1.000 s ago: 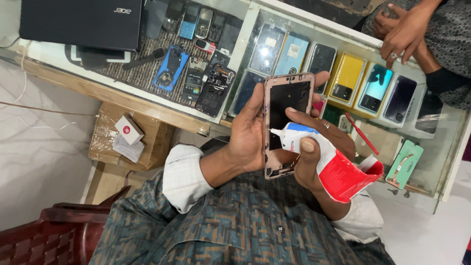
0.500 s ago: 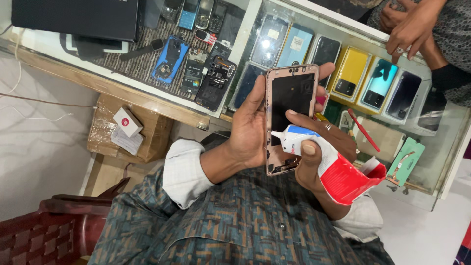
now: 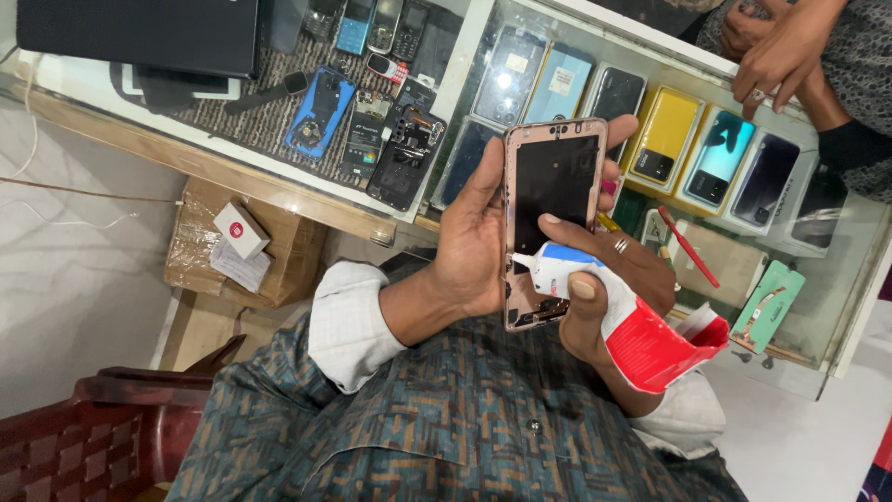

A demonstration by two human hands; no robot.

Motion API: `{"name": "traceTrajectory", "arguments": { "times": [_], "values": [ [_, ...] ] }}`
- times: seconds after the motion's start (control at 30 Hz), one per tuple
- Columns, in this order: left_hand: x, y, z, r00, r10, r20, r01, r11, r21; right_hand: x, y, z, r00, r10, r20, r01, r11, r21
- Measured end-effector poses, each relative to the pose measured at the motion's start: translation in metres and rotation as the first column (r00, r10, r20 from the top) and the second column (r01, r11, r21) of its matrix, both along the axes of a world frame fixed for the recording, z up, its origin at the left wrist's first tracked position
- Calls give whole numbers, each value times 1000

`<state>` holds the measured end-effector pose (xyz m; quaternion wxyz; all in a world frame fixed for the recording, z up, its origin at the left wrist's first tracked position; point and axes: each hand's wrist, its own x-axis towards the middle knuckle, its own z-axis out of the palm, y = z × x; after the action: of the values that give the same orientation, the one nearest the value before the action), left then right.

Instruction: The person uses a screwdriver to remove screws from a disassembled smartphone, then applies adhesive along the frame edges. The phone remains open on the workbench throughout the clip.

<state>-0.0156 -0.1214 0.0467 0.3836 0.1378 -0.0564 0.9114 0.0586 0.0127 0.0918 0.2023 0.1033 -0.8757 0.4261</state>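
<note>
A rose-gold phone frame, its black inner panel bare and small parts showing at its lower end, stands upright in the person's left hand, which is wrapped around its left edge with fingertips curling over the top right corner. The frame is held above the lap, just in front of the glass-topped bench. The right hand is closed around a squeezed glue tube, white and blue near the nozzle and red at its crumpled tail; the white nozzle touches the frame's lower half. A ring shows on one right finger.

Behind the frame, under the glass, lie rows of phones and phone backs, among them a yellow phone back and a teal phone. To the left, on a dark mat, sit a blue phone housing and opened black phone parts, with a closed laptop at the corner. A red stick tool lies near the right hand. Another person's hands rest on the far edge of the bench, top right. A cardboard box with a small white carton sits on the floor at left, beside a dark red chair.

The frame's right edge is partly covered by fingers, and whether glue is leaving the nozzle cannot be made out.
</note>
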Motion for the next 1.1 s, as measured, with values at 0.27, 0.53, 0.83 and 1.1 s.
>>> {"name": "traceTrajectory", "arguments": {
  "times": [0.27, 0.53, 0.83, 1.1],
  "values": [
    [-2, 4, -2, 1000, 5, 6, -5, 1000, -14, 2, 2, 1, 1000, 10, -20, -9, 999, 45],
    [-3, 4, -2, 1000, 26, -11, -27, 998, -57, 4, 6, 0, 999, 37, -16, -36, 995, 94],
    [-4, 0, 0, 998, 58, -9, -58, 995, -78, 11, 8, 6, 993, 114, 6, -114, 986, 119],
    [-2, -3, -1, 994, 108, -14, -109, 993, -53, 13, 7, 6, 991, 137, -1, -135, 977, 163]
  ]
}}
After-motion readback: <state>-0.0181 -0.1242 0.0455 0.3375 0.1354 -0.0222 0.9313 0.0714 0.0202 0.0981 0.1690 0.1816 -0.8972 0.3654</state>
